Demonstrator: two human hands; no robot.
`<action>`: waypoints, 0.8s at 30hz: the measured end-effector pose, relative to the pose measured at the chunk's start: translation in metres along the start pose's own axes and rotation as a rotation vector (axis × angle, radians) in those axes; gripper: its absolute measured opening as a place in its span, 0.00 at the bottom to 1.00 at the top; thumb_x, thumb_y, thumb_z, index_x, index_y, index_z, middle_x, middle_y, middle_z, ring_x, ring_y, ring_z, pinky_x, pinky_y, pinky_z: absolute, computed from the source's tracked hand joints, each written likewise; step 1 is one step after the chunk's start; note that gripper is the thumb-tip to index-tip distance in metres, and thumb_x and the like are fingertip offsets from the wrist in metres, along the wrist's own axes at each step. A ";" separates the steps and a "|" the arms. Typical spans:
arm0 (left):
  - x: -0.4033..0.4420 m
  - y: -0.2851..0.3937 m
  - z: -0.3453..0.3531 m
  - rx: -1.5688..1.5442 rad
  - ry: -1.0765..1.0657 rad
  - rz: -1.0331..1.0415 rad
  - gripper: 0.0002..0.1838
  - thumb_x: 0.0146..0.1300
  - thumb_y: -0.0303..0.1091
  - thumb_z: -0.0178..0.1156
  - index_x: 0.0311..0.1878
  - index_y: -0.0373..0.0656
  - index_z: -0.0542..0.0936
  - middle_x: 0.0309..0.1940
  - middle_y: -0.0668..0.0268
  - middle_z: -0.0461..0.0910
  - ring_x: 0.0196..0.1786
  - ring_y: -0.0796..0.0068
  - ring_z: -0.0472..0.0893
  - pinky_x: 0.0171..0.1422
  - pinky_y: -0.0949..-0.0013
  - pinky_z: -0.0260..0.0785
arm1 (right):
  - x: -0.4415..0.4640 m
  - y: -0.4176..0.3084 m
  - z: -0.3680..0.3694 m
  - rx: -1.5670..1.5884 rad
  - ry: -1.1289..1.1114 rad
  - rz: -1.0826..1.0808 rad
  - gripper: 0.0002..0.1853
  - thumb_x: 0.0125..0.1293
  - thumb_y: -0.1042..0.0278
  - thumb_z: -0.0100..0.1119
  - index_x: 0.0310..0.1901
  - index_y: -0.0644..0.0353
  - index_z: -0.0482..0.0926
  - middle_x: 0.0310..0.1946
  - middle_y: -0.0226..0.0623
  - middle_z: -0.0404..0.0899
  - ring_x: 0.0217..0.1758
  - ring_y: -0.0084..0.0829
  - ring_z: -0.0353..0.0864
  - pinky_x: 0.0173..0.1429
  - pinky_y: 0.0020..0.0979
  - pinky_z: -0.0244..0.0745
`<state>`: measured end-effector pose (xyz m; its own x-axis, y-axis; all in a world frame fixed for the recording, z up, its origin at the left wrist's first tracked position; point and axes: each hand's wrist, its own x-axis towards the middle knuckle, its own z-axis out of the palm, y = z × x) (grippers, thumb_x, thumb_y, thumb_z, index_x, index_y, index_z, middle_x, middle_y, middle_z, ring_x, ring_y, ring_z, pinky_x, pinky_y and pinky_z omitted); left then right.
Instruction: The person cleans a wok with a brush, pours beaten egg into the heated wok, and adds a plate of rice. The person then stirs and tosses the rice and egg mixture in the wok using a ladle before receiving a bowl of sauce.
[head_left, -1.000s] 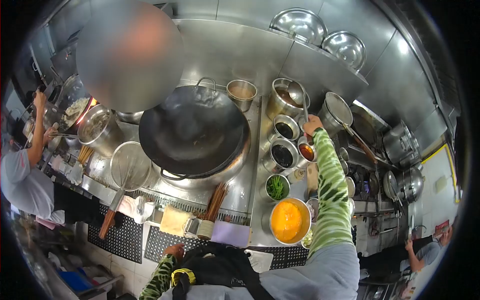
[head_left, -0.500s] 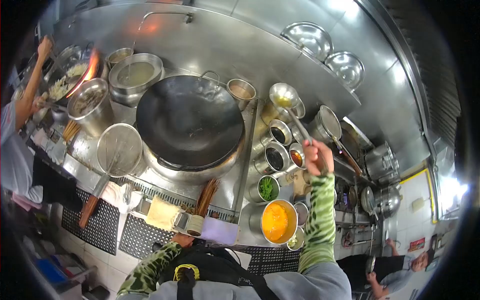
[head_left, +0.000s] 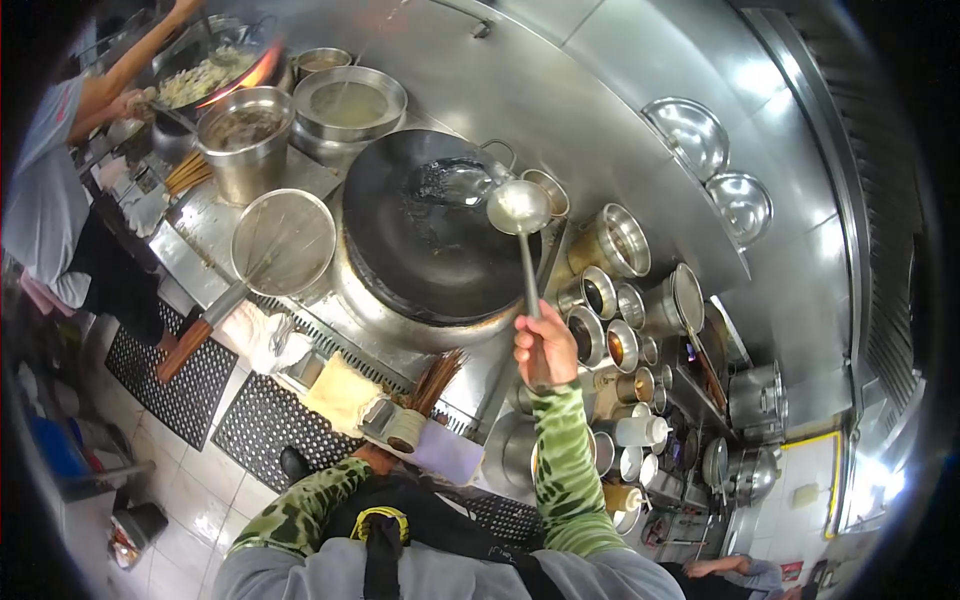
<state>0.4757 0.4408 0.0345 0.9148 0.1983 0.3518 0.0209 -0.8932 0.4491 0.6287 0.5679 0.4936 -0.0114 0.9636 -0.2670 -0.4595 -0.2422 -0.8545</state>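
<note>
My right hand [head_left: 545, 345] is wrapped round the handle of a metal ladle [head_left: 519, 207], whose bowl is over the right side of a large black wok [head_left: 410, 250]. Clear liquid spreads across the wok's upper part, just left of the ladle bowl. Low at the counter's front edge, my left hand [head_left: 376, 459] is near a small metal holder and a roll [head_left: 404, 430]; its fingers are mostly hidden. A yellow cloth [head_left: 343, 393] lies to its upper left, and a purple cloth [head_left: 445, 455] to its right.
A strainer [head_left: 284, 243] with a wooden handle rests left of the wok. Metal pots and sauce containers [head_left: 587, 337] line the right side. At the upper left, a co-worker [head_left: 50, 200] handles a wok [head_left: 215, 75] above flames. Bamboo sticks [head_left: 436, 380] stand near the front edge.
My right hand has brought the ladle left from above the containers to over the wok, and liquid now shows in the wok. The camera view has turned.
</note>
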 end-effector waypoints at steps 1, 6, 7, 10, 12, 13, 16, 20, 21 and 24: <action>-0.001 -0.004 0.000 -0.018 0.007 0.018 0.13 0.55 0.43 0.56 0.39 0.46 0.77 0.32 0.60 0.74 0.34 0.60 0.76 0.37 0.56 0.67 | -0.007 -0.001 -0.006 0.088 -0.039 0.017 0.18 0.67 0.75 0.49 0.58 0.57 0.69 0.34 0.37 0.77 0.26 0.19 0.73 0.25 0.22 0.72; 0.014 -0.012 0.003 -0.092 0.016 0.165 0.14 0.57 0.42 0.55 0.42 0.46 0.77 0.34 0.58 0.76 0.35 0.59 0.77 0.38 0.56 0.69 | -0.045 -0.034 -0.040 0.710 -0.235 0.257 0.14 0.70 0.73 0.45 0.51 0.75 0.64 0.32 0.39 0.71 0.27 0.24 0.72 0.27 0.25 0.73; 0.014 -0.025 0.017 -0.107 0.010 0.205 0.14 0.57 0.42 0.55 0.42 0.46 0.77 0.35 0.58 0.76 0.35 0.59 0.77 0.38 0.56 0.69 | -0.055 -0.041 -0.037 0.775 -0.200 0.263 0.13 0.70 0.72 0.45 0.49 0.74 0.63 0.31 0.38 0.70 0.27 0.25 0.72 0.27 0.25 0.73; -0.015 -0.054 0.088 -0.149 -0.013 0.310 0.14 0.58 0.42 0.55 0.44 0.45 0.77 0.36 0.57 0.77 0.36 0.58 0.78 0.39 0.56 0.70 | -0.081 -0.057 -0.037 0.937 -0.265 0.309 0.12 0.70 0.71 0.46 0.47 0.72 0.62 0.33 0.39 0.69 0.29 0.27 0.73 0.27 0.26 0.73; -0.022 -0.049 0.077 -0.184 -0.031 0.373 0.15 0.59 0.42 0.54 0.45 0.45 0.77 0.37 0.56 0.78 0.36 0.58 0.78 0.40 0.56 0.70 | -0.097 -0.070 -0.037 0.985 -0.201 0.228 0.12 0.70 0.72 0.46 0.48 0.71 0.62 0.39 0.42 0.69 0.30 0.27 0.73 0.27 0.26 0.72; -0.029 -0.046 0.072 -0.203 -0.042 0.407 0.15 0.59 0.42 0.54 0.45 0.45 0.77 0.37 0.56 0.78 0.36 0.58 0.78 0.40 0.56 0.70 | -0.103 -0.078 -0.040 0.970 -0.208 0.203 0.13 0.69 0.72 0.46 0.49 0.73 0.62 0.33 0.36 0.69 0.30 0.25 0.72 0.29 0.26 0.72; -0.057 -0.024 0.055 -0.256 -0.080 0.520 0.15 0.60 0.42 0.54 0.46 0.44 0.77 0.38 0.55 0.79 0.37 0.57 0.79 0.41 0.55 0.71 | -0.101 -0.111 -0.052 0.806 -0.116 0.138 0.11 0.69 0.72 0.48 0.48 0.69 0.68 0.29 0.33 0.71 0.26 0.24 0.72 0.25 0.24 0.71; -0.080 0.034 -0.023 -0.095 -0.120 -0.648 0.19 0.59 0.40 0.55 0.53 0.47 0.75 0.45 0.53 0.80 0.44 0.52 0.81 0.47 0.51 0.74 | -0.042 -0.160 -0.103 -0.340 0.299 -0.210 0.16 0.62 0.74 0.53 0.52 0.65 0.66 0.24 0.33 0.74 0.19 0.23 0.71 0.20 0.21 0.68; -0.084 0.044 -0.044 -0.121 -0.134 -0.746 0.20 0.58 0.40 0.55 0.54 0.47 0.75 0.47 0.53 0.80 0.46 0.50 0.81 0.49 0.50 0.74 | -0.018 -0.169 -0.131 -0.517 0.366 -0.191 0.19 0.61 0.74 0.54 0.54 0.65 0.66 0.23 0.34 0.75 0.18 0.24 0.72 0.20 0.21 0.69; -0.095 0.081 -0.152 -0.525 -0.404 -1.311 0.24 0.58 0.42 0.57 0.58 0.47 0.73 0.48 0.50 0.79 0.49 0.52 0.80 0.55 0.53 0.73 | 0.026 -0.177 -0.186 -0.942 0.510 -0.202 0.28 0.56 0.73 0.56 0.60 0.69 0.66 0.19 0.35 0.76 0.14 0.27 0.73 0.20 0.25 0.70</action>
<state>0.3295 0.4109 0.1623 0.4072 0.5310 -0.7431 0.8423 0.0963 0.5303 0.8752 0.6145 0.5547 0.4572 0.8879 -0.0511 0.4558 -0.2833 -0.8438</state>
